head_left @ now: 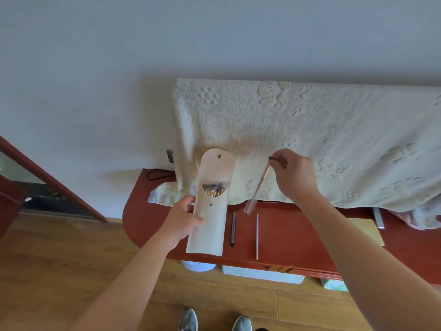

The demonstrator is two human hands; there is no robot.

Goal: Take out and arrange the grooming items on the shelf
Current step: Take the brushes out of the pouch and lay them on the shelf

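My left hand [185, 219] grips a cream pouch [210, 225] with its snap flap open, held upright above the red shelf [298, 232]. Several metal grooming tools [213, 189] show in the pouch's mouth. My right hand [294, 174] pinches the top end of a slim tool in a clear sleeve [257, 186], which hangs slanting down over the shelf, to the right of the pouch. Two tools lie side by side on the shelf: a dark stick [233, 229] and a thin pale file [257, 236].
A cream towel [310, 139] drapes over something at the shelf's back and right. A yellowish pad [367, 231] lies on the shelf at the right. White objects [262, 274] sit below the shelf on the wooden floor. My shoes [214, 321] are at the bottom edge.
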